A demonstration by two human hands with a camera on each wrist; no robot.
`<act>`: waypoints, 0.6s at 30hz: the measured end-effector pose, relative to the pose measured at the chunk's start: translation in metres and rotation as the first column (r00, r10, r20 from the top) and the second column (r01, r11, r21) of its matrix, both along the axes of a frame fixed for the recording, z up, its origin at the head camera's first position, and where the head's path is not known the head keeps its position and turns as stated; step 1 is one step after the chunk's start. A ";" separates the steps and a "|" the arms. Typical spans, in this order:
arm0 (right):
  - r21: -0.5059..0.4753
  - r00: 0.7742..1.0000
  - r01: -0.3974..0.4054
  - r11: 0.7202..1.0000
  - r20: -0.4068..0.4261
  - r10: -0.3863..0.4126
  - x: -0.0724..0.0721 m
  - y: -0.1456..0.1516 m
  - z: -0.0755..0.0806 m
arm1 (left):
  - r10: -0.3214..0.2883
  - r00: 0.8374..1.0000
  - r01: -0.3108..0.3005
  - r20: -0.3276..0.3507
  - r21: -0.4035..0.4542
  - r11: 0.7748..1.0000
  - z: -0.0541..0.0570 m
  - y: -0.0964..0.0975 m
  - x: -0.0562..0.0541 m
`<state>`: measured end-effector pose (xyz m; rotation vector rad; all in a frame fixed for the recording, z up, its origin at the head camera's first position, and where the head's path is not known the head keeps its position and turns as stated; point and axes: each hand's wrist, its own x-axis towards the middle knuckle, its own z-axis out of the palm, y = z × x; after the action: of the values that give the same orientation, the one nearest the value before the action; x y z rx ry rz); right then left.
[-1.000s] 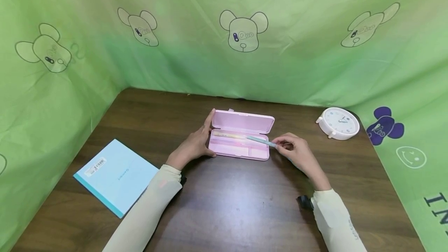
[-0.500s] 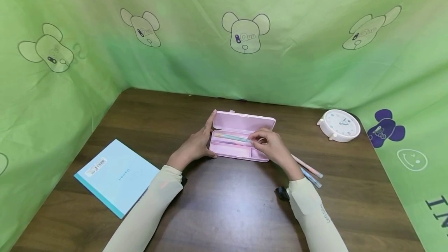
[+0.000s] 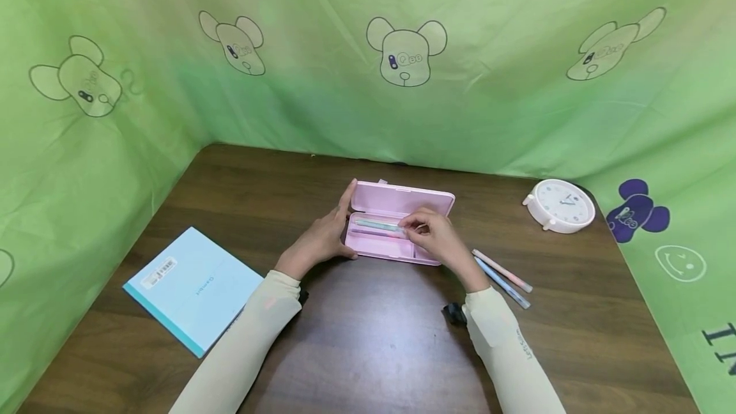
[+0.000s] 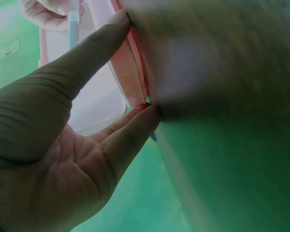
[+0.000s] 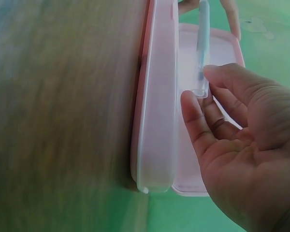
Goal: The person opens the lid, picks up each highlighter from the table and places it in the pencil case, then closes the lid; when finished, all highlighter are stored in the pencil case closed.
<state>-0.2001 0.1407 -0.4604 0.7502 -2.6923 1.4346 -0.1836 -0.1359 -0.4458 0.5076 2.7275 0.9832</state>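
An open pink pencil case [image 3: 379, 247] lies on the table, its lid [image 3: 397, 197] tilted up at the back. My left hand [image 3: 319, 243] grips the case's left end; in the left wrist view the thumb is on its front edge and the fingers reach the far side. My right hand [image 3: 437, 238] pinches the end of a pale teal pen [image 5: 203, 41] between thumb and fingers. That pen is over the case's rear compartment, lengthwise. Other pens beneath it are partly hidden and hard to tell apart.
A pink pen [image 3: 506, 271] and a blue pen [image 3: 505, 284] lie right of the case, by the right forearm. A white alarm clock [image 3: 560, 205] sits at the back right. A light blue notebook [image 3: 192, 289] lies at the left, partly under the left forearm.
My right hand has moved left over the case, bringing the teal pen from the right end into line with the rear compartment. The left hand has stayed on the case.
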 end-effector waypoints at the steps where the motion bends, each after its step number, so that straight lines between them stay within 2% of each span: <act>1: 0.002 1.000 0.002 1.000 0.002 -0.002 0.000 0.000 0.000 | 0.000 1.000 0.000 0.002 0.000 1.000 0.000 0.000 0.000; 9: 0.029 0.999 0.013 1.000 0.032 -0.014 -0.004 -0.007 -0.001 | 0.003 1.000 -0.003 0.002 0.001 1.000 0.000 0.000 0.001; 18: 0.021 0.996 0.089 0.996 -0.023 -0.088 -0.002 -0.008 0.002 | 0.008 1.000 -0.008 0.009 0.009 1.000 0.000 0.001 0.000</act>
<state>-0.2018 0.1332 -0.4588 0.6355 -2.6920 1.3713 -0.1836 -0.1353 -0.4462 0.4929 2.7201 0.9978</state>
